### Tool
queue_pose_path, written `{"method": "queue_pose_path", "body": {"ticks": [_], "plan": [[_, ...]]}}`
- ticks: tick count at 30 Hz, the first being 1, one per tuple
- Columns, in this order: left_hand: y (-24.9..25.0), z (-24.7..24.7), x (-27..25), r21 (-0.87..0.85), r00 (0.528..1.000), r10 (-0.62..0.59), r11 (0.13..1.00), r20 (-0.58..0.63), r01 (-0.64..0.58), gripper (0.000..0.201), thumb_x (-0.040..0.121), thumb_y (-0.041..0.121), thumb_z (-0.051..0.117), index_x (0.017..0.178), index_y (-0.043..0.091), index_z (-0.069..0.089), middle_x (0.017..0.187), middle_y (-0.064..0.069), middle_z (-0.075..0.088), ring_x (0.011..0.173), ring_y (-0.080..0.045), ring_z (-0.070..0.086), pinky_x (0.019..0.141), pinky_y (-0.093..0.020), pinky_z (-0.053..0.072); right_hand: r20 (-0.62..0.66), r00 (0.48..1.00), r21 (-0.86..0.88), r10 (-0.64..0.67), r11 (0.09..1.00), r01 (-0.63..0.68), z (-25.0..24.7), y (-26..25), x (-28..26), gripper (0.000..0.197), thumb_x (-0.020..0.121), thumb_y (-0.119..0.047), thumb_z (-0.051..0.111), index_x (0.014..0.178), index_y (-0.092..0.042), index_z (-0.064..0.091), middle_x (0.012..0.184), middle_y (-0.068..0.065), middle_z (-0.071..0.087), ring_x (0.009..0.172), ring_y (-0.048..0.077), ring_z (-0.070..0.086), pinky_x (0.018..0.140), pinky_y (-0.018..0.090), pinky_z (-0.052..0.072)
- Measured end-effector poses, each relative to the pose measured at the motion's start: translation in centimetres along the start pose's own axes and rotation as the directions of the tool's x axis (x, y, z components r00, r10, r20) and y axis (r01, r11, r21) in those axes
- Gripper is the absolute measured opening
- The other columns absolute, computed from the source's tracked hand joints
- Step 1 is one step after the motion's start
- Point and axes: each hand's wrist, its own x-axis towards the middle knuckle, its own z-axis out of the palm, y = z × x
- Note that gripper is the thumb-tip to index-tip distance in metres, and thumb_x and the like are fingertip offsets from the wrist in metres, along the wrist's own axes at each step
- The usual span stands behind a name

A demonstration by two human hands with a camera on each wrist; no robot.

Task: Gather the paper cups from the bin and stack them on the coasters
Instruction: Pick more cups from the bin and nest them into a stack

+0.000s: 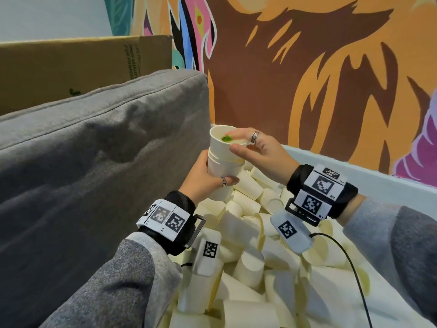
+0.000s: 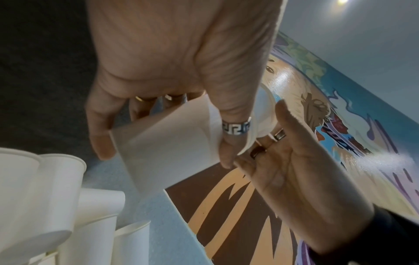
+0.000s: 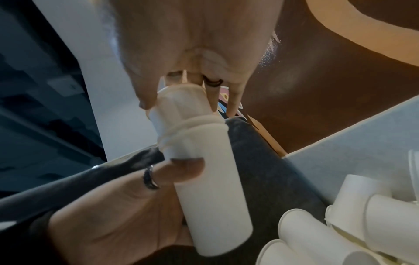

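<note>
Muralled wall behind bin of cups; left hand grips stack; right hand pinches top cup.

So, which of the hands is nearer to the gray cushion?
Left. The left hand holds the cup stack right beside the gray cushion; the right hand is on the stack's far side.

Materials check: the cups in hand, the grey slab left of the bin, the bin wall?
Stacked cups: paper, it seems; matte off-white, thin rolled rims, a seam visible in the left wrist view.
Grey cushion: woven fabric over soft fill, judging by piped seams and dents.
Bin wall: pale, smooth and rigid-looking; plastic or foam board, cannot tell which.
</note>
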Motion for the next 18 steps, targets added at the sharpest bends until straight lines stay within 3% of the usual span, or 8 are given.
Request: {"method": "queue_pose_path", "body": {"ticks": [3,5,8,10,12,15,18], "plan": [[-0.1,-0.3,0.3,-0.019,1.0,0.016,1.0,-0.017,-0.016,0.079,0.056,0.021,0.081,0.125,0.016,0.044,0.113,-0.004,0.06,0.1,-0.016,0.06,0.083,-0.031,0.051,0.136,0.991,0.03,0.02,0.999,-0.025,0.4,0.6,-0.3,0.028,0.099,-0.029,0.04,0.122,-0.023,0.056,0.124,-0.006,0.059,0.115,0.003,0.053,0.1,0.016,0.039],[-0.3,-0.5,0.6,-0.026,1.0,0.011,1.0,-0.027,-0.011,0.077,0.059,0.017,0.083,0.125,0.016,0.044,0.113,-0.003,0.06,0.1,-0.016,0.06,0.081,-0.028,0.051,0.076,0.997,0.064,0.026,0.997,-0.031,0.4,1.1,0.0,0.027,0.101,-0.028,0.035,0.12,-0.028,0.054,0.12,-0.011,0.058,0.109,-0.006,0.052,0.092,0.008,0.039],[-0.8,-1.0,1.0,0.006,1.0,-0.007,1.0,-0.031,0.007,0.074,0.066,0.011,0.085,0.126,0.016,0.042,0.113,-0.001,0.058,0.096,-0.012,0.058,0.073,-0.022,0.048,-0.139,0.978,0.039,0.159,0.987,-0.155,-0.5,3.8,1.6,0.016,0.099,-0.03,0.044,0.111,-0.027,0.053,0.113,-0.01,0.058,0.102,0.002,0.054,0.088,0.022,0.044],[-1.2,-1.3,1.3,0.046,0.999,-0.017,0.999,-0.036,0.018,0.07,0.071,0.01,0.082,0.127,0.016,0.04,0.111,0.0,0.055,0.091,-0.005,0.055,0.068,-0.018,0.044,-0.162,0.94,-0.092,0.299,0.944,-0.316,-1.4,6.5,3.0,0.016,0.097,-0.029,0.048,0.11,-0.021,0.051,0.109,-0.005,0.056,0.096,0.011,0.053,0.081,0.026,0.04],[-1.6,-1.6,1.6,0.073,0.999,-0.025,0.997,-0.037,0.028,0.069,0.073,0.011,0.08,0.128,0.018,0.039,0.111,0.001,0.054,0.09,-0.003,0.053,0.067,-0.016,0.042,-0.115,0.915,-0.328,0.387,0.855,-0.402,-2.5,9.4,3.8,0.021,0.096,-0.025,0.049,0.115,-0.015,0.052,0.114,0.0,0.056,0.094,0.016,0.053,0.078,0.025,0.037],[-2.1,-1.9,2.1,0.085,0.998,-0.036,0.996,-0.046,0.04,0.069,0.073,0.013,0.08,0.128,0.019,0.038,0.112,0.001,0.053,0.091,-0.003,0.053,0.065,-0.014,0.041,0.001,0.892,-0.625,0.452,0.697,-0.352,-3.1,13.1,4.7,0.031,0.095,-0.013,0.048,0.126,-0.009,0.048,0.13,0.008,0.053,0.101,0.027,0.059,0.079,0.025,0.039],[-2.5,-2.1,2.4,0.097,0.998,-0.043,0.994,-0.054,0.048,0.068,0.073,0.014,0.08,0.127,0.02,0.039,0.112,0.002,0.054,0.092,-0.003,0.053,0.065,-0.014,0.04,0.085,0.834,-0.796,0.545,0.541,-0.273,-2.5,15.7,5.1,0.039,0.096,-0.008,0.044,0.134,-0.011,0.04,0.14,0.013,0.042,0.114,0.032,0.054,0.095,0.037,0.043]]}}
